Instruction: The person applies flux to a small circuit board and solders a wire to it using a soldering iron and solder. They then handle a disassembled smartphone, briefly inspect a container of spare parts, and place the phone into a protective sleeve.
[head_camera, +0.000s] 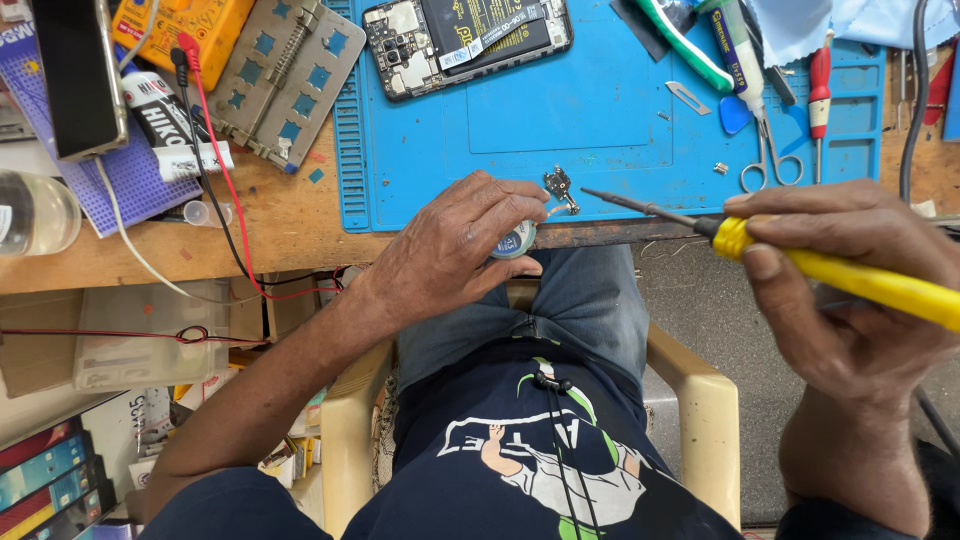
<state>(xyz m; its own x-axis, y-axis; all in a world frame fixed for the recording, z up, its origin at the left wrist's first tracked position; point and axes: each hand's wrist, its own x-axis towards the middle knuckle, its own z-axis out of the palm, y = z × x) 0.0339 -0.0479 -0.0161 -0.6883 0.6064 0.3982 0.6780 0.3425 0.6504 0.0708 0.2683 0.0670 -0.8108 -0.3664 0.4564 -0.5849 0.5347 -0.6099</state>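
On the wooden tabletop (290, 225) lies a blue work mat (600, 110), the landmark here. At its top edge rests an opened phone (465, 40) with a black, yellow-labelled battery. Off its lower right corner the right hand (850, 290) is closed around a yellow-handled soldering iron (780, 255), long axis slanting, tip pointing up-left toward a small metal part (560, 187) at the mat's near edge. Beside that part the left hand (450, 250) pinches a small round reel (517, 240).

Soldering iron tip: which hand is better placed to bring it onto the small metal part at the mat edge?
Right, probably. The right hand already grips the yellow-handled soldering iron, its tip pointing at the small metal part. The left hand is occupied with a small round spool beside it.
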